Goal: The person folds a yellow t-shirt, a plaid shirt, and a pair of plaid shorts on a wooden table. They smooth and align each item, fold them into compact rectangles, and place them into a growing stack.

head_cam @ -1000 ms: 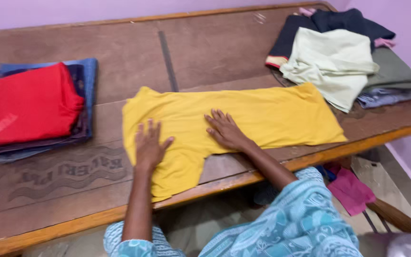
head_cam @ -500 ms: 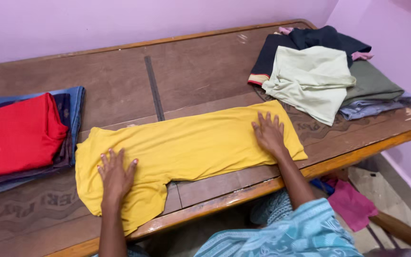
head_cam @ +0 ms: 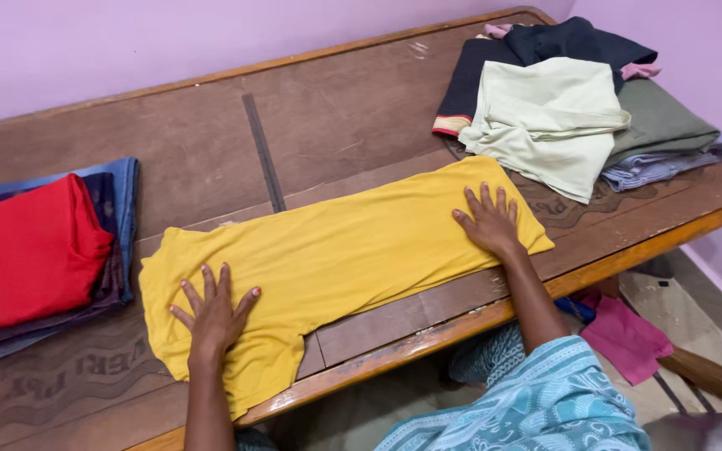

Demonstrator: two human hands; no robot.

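Wooden table (head_cam: 353, 108), a broad brown board surface, worn and scuffed, with a lighter raised rim and a dark seam running from the far edge toward the middle. Yellow garment (head_cam: 336, 250), soft knit, spread flat in a long band along the near edge, one flap reaching to the rim. Loose heap of clothes (head_cam: 561, 108) at the far right corner, a pale green piece on top; folded stack (head_cam: 35, 250) at the left edge, red on top. Right hand (head_cam: 488, 221) and left hand (head_cam: 213, 313) lie palm down, fingers spread and released, on the garment's opposite ends. Compared with half a second earlier, both hands rest nearly where they were.
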